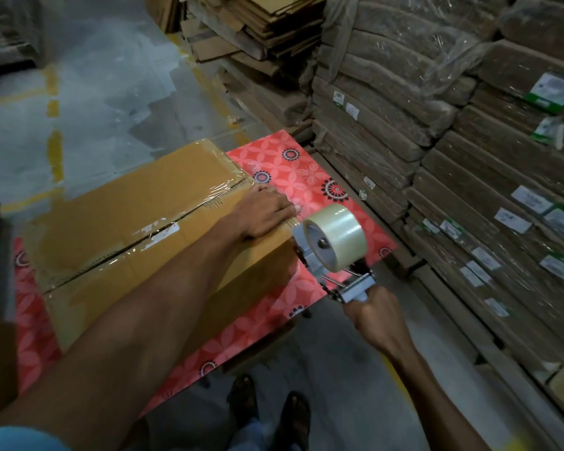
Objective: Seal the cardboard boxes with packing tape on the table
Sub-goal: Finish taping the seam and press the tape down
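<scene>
A brown cardboard box (118,216) lies on a table with a red flowered cover (293,170). Clear tape runs along the box's centre seam and shines across the top. My left hand (264,211) rests flat on the box's right end, fingers straight and pressing at the edge. My right hand (372,312) grips the handle of a tape dispenser (332,252) that carries a roll of clear packing tape. The dispenser's front end sits against the box's right side, just below my left hand.
Stacks of flattened cartons wrapped in plastic (469,157) rise close on the right of the table. More flat cardboard (258,34) is piled behind. Grey concrete floor with yellow lines (79,92) lies to the left. My feet (271,415) stand below the table edge.
</scene>
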The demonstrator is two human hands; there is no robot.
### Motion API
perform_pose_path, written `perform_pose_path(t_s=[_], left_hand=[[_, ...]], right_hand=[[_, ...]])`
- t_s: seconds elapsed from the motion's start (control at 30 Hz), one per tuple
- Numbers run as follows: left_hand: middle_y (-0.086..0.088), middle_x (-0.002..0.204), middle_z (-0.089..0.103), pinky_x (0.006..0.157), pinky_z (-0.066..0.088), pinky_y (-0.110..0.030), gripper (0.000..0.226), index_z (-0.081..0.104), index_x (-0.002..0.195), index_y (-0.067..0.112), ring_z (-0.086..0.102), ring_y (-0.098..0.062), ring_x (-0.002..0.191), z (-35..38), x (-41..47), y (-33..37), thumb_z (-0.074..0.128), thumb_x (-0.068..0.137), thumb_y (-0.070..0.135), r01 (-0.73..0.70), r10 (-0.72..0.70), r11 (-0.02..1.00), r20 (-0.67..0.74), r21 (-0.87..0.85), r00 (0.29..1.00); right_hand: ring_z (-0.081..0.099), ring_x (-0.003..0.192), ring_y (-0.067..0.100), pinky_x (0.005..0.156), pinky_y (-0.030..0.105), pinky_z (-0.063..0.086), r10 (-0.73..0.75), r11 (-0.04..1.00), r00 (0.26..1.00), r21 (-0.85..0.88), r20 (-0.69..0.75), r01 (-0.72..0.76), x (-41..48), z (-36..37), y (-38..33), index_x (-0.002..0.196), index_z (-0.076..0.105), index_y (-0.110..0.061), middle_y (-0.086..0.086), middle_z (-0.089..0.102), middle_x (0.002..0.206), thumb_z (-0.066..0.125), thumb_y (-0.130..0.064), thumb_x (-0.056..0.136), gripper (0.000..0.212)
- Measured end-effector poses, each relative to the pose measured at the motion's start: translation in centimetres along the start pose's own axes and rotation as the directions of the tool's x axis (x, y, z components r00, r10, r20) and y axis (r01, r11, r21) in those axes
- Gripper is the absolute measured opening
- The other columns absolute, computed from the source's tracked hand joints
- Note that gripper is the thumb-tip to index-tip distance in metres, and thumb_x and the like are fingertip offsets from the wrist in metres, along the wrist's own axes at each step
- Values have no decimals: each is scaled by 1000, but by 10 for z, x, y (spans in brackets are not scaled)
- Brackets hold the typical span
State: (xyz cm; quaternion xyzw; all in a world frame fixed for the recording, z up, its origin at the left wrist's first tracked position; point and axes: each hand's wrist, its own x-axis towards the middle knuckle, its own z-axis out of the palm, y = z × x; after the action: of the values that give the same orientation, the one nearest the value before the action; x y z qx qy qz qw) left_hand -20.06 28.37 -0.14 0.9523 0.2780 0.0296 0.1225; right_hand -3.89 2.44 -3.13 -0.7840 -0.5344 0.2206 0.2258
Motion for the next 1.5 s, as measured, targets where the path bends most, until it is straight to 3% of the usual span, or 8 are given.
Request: perform_pose_path(t_s=[0.2, 0.33, 0.57, 0.77, 0.9, 1.07, 1.23, 1.5], left_hand=[[11, 90, 60, 107, 27, -37, 55, 62, 96, 24, 49, -12, 89, 12, -9, -2, 17, 106, 53, -80, 78, 995, -45, -52, 996], [10, 88, 57, 104, 28, -37, 47, 55, 93, 29, 46, -13, 86, 8, -9, 2, 17, 106, 53, -66, 65, 998, -44, -24, 997], [13, 92, 57, 106, 26, -37, 52, 66, 102, 33, 45, -14, 96, 13, -6, 16, 40, 82, 73, 40, -39, 996, -17, 76, 999], [11, 93, 56, 108, 24, -37, 27, 56, 88, 38, 47, -17, 104, 23, -16, 46, 65, 77, 61, 148, -146, 988, -48, 41, 988], [4, 133, 59, 120, 8, -37, 55, 60, 126, 38, 39, -18, 136, 20, -27, 42, 62, 82, 70, 81, -83, 993, -13, -89, 996], [-6, 167, 11, 121, -7, -43, 85, 20, 158, 22, 4, -21, 154, 2, -30, -4, 27, 93, 76, 156, -157, 984, -2, -92, 988], [-9, 168, 8, 124, -1, -47, 76, 12, 159, 12, 4, -24, 155, -27, -28, -99, 26, 102, 60, 421, -428, 903, -73, -87, 901], [1, 168, 10, 123, 10, -51, 56, 13, 160, 16, 9, -21, 154, -44, -3, -169, 18, 108, 36, 373, -370, 924, -46, 79, 928]], right_hand=[[47, 55, 20, 47, 27, 31, 290, 911, 952, 277, 93, -305, 4, 29, -5, 58, 48, -15, -1, 49, 59, 62, -21, 80, 27], [39, 43, 17, 46, 24, 28, 399, 653, 877, 588, 270, -478, -4, 47, -14, 55, 51, -20, 6, 45, 55, 63, -13, 65, 17], [46, 48, 20, 51, 42, 36, 578, 562, 794, 613, 189, -555, 2, 53, 11, 50, 52, -17, 8, 48, 51, 62, -26, 74, 27], [65, 92, 30, 70, 31, 42, 439, 845, 895, 305, 76, -440, 116, 57, 36, 115, 65, -9, 14, 68, 106, 71, -32, 73, 48], [67, 102, 32, 77, 33, 47, 406, 909, 910, 65, 79, -411, 150, 78, 60, 120, 64, -4, 16, 69, 116, 82, -22, 74, 53], [63, 108, 32, 85, 35, 43, 285, 946, 933, -221, 219, -237, 139, 61, 16, 110, 68, 4, 17, 67, 114, 63, -15, 95, 24], [63, 95, 36, 73, 34, 42, 161, 976, 946, -100, -282, -196, 180, 29, -51, 106, 64, -4, 18, 67, 103, 56, -8, 81, 27], [49, 131, 41, 110, 48, 38, -394, 889, 907, -189, 152, 418, 271, 89, -220, 137, 50, 6, 26, 54, 138, 40, -18, 94, 50]])
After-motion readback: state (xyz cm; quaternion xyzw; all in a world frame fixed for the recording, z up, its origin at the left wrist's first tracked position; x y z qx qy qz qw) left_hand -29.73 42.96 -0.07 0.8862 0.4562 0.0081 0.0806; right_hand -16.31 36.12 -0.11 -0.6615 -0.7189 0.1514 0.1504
